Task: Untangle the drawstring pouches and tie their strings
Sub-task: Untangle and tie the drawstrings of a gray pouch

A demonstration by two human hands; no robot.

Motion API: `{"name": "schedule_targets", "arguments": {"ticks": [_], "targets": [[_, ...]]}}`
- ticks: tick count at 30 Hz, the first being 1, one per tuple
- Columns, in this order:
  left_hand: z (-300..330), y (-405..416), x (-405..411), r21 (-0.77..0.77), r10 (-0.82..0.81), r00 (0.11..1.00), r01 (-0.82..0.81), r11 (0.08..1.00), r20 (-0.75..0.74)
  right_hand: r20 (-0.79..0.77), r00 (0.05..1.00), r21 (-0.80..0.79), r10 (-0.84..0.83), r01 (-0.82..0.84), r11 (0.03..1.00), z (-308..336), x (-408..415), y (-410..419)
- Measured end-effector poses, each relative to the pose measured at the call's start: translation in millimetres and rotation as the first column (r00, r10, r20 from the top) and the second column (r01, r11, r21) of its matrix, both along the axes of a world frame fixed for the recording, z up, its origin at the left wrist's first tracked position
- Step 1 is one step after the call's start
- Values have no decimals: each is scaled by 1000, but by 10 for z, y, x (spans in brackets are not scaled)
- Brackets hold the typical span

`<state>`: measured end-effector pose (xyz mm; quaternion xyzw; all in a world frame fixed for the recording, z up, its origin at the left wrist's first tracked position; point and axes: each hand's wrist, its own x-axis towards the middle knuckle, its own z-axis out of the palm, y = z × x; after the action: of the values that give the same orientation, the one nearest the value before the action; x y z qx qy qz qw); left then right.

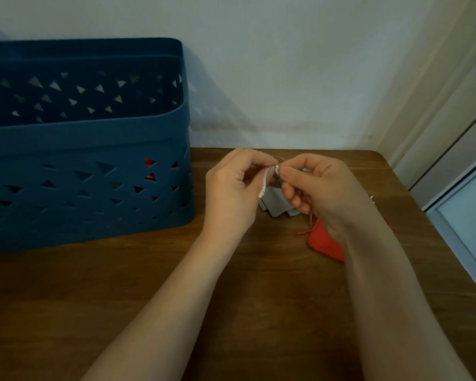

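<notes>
Both hands meet at frame centre: left hand (231,188) and right hand (313,188) pinch the white string (263,185) of the grey pouch (276,202) hanging between them. Uneven tugging could cinch a snarl.

Grey pouch (276,202) sits on the table between both hands, partly hidden by fingers. Its white string (265,182) is raised above it, pinched at the top, one end hanging down the left side. Red pouch (324,243) lies flat to the right, near edge covered by the wrist, red string (305,230) trailing left.
</notes>
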<state>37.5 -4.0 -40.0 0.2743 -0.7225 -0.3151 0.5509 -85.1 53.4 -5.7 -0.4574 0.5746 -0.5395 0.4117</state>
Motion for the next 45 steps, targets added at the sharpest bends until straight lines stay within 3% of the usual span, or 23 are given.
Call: {"name": "schedule_targets", "arguments": {"ticks": [7,12,16,18,23,27,30,37,39,41,43,45], "targets": [[-2,-34,-15,146,-91,988,108,983,-123,-11,998,-14,-68,68,998,-6,-22,0],[38,66,-51,351,-106,986,145,925,-129,391,915,-24,-102,120,992,-48,-53,-71],[56,106,-96,346,-136,988,155,925,-78,674,734,-22,-87,138,990,-61,-69,-100],[53,107,-107,321,-157,987,162,933,-40,729,676,3,-111,159,987,-88,-68,-118],[1,136,-122,304,-187,982,171,937,23,619,753,55,-223,242,969,-203,-36,-172],[27,120,-100,295,-172,985,154,943,34,505,834,37,-223,238,971,-215,-70,-185],[33,118,-92,297,-169,984,144,944,57,485,838,40,-251,265,963,-232,-60,-197],[136,120,-38,427,-175,972,225,876,-154,464,882,4,-86,95,995,-184,-84,-144],[141,103,-10,318,-116,991,133,939,-70,373,926,-5,-63,70,998,-135,-82,-108],[149,64,42,112,-48,994,36,993,98,304,952,5,-33,33,999,-85,-90,-81],[184,44,102,-59,-33,963,50,997,268,273,962,20,-9,4,1000,-27,-100,-51],[245,49,162,-136,-29,919,90,987,393,280,960,13,-1,-3,1000,47,-90,-20]]}}
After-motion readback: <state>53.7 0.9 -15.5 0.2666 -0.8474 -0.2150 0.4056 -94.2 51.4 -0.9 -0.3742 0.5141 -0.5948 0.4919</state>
